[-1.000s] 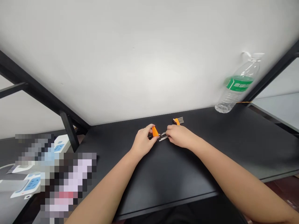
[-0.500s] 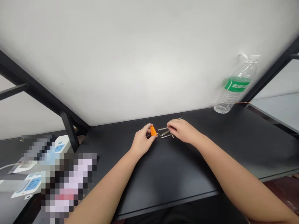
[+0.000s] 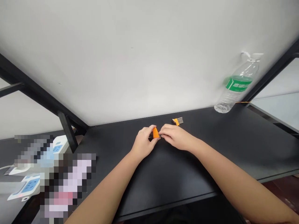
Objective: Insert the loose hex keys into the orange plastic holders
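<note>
My left hand (image 3: 145, 140) grips the orange holder (image 3: 155, 133) between thumb and fingers, above the black table (image 3: 168, 177). My right hand (image 3: 175, 136) is positioned at the holder's right side, fingertips close together (they cover whatever they pinch; contents indeterminate). A second orange holder (image 3: 176, 121), with metal keys (image 3: 180, 120), lies just beyond it.

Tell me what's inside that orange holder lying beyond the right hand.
Slim metal shafts, probably hex keys, stick out in a row from the orange holder; their ends inside it are covered.
</note>
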The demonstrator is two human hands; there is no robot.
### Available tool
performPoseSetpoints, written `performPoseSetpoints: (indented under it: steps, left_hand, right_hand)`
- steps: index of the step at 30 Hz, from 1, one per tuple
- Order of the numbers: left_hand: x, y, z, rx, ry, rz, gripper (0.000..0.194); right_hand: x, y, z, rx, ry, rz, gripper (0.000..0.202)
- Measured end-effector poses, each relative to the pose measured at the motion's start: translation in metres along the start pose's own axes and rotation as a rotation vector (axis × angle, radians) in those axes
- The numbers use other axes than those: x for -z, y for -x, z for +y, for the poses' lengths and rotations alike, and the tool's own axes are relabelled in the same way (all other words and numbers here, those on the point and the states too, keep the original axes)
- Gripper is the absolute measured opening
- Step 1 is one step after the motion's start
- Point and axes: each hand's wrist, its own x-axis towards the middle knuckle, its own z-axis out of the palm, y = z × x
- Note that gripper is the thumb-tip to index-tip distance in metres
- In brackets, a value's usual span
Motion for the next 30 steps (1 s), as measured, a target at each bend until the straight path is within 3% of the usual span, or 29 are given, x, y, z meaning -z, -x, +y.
performPoseSetpoints:
  steps: [6, 9, 12, 15, 21, 25, 30]
  left_hand:
    - [0.002, -0.001, 0.002, -0.02, -0.001, -0.016, 0.044]
    - [0.001, -0.002, 0.0, -0.023, 0.013, -0.043, 0.044]
    - [-0.002, -0.004, -0.004, -0.003, 0.063, -0.03, 0.046]
    - [-0.004, -0.004, -0.008, 0.026, 0.139, -0.014, 0.048]
    - [-0.004, -0.004, -0.01, 0.041, 0.159, -0.02, 0.05]
    - [-0.003, -0.004, -0.01, 0.042, 0.135, -0.032, 0.048]
    - [-0.001, -0.003, -0.007, 0.02, 0.129, -0.051, 0.048]
  right_hand:
    - [-0.023, -0.008, 0.0, -0.159, -0.337, 0.064, 0.018]
    - [-0.024, -0.007, 0.006, -0.201, -0.392, 0.045, 0.023]
    - [-0.016, -0.002, 0.016, -0.203, -0.129, -0.014, 0.018]
    - [-0.008, 0.003, 0.025, -0.221, 0.163, -0.17, 0.002]
    - [-0.007, 0.002, 0.013, -0.28, 0.355, -0.299, 0.01]
    - [-0.002, 0.002, 0.007, -0.287, 0.249, -0.206, 0.012]
    - [0.002, 0.002, 0.008, -0.156, 0.064, -0.022, 0.013]
